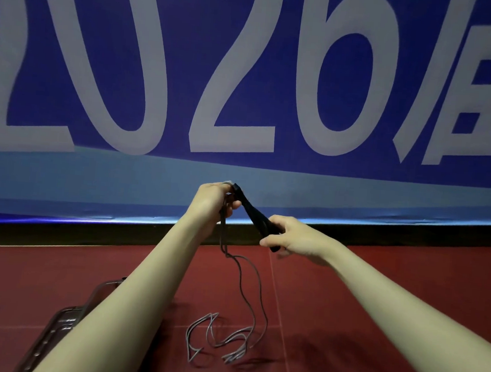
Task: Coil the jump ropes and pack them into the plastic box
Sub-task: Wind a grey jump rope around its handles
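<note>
Fingers [269, 242] of the right hand [291, 238] curl round the lower end of a black handle [255, 216], thumb along its near side. The left hand [213, 202], raised a little higher, has its fingers bent round the handle's upper end and the gathered cord of the jump rope [241, 279], the thumb tip showing below the knuckles. How many strands pass through that grip cannot be told.

The handle's long axis slants from the left hand down and rightward to the right hand, its top end pointing up and to the left. It looks like two handles held together, but blur keeps this uncertain. A small pale bit shows at the top of the left fist, too blurred to identify.

From the left hand the thin dark cord hangs downward in two visible lines, crossing once, and ends in a loose tangle of several loops lying on the red floor [376, 299], between the two forearms. One rope is in view.

One clear plastic box [60, 322] sits on the floor toward the lower left corner, largely hidden behind the left forearm and cut by the bottom edge; its contents cannot be made out.

Beyond the floor's far edge stands a blue banner [247, 68] with large pale figures "2026", cropped on both sides.
</note>
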### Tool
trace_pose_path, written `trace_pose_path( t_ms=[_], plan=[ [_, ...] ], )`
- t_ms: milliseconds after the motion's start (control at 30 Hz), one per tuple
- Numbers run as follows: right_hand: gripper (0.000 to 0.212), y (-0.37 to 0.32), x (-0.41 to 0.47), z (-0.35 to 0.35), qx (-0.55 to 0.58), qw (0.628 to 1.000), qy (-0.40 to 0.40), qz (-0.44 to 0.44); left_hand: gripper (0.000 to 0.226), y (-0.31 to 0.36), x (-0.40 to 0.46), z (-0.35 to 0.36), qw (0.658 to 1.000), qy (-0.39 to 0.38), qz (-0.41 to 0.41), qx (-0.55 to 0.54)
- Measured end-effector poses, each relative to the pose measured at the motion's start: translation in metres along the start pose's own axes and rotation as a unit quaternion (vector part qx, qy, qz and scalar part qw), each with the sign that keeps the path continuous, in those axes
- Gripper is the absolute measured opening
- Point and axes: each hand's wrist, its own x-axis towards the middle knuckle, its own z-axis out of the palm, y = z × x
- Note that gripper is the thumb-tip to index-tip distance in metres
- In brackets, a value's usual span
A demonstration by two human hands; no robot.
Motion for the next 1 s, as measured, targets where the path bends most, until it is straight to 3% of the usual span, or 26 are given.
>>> trace_pose_path(
  t_ms=[167, 267, 400, 633, 833, 1000],
  plan=[
    [0.013, -0.002, 0.001, 0.005, -0.036, 0.999, 0.033, -0.013, 0.024, 0.003, -0.004, -0.003, 0.998, -0.015, 0.029, 0.054],
    [0.006, 0.000, -0.001, -0.001, 0.006, 1.000, 0.003, -0.020, 0.023, 0.002, -0.005, -0.009, 0.990, -0.047, 0.062, 0.115],
    [0.013, 0.001, -0.005, -0.012, 0.083, 0.996, -0.019, -0.015, 0.022, -0.004, -0.003, -0.018, 0.976, -0.094, 0.100, 0.172],
    [0.015, -0.004, -0.004, -0.031, 0.193, 0.977, 0.082, -0.027, 0.026, -0.017, 0.000, -0.024, 0.967, -0.152, 0.088, 0.184],
    [0.016, -0.008, 0.000, -0.048, 0.368, 0.907, 0.204, -0.026, 0.029, -0.027, -0.006, -0.021, 0.937, -0.206, 0.041, 0.279],
    [0.019, -0.007, 0.003, -0.051, 0.443, 0.849, 0.290, -0.006, 0.033, -0.033, -0.011, -0.014, 0.926, -0.256, 0.050, 0.272]
  ],
)
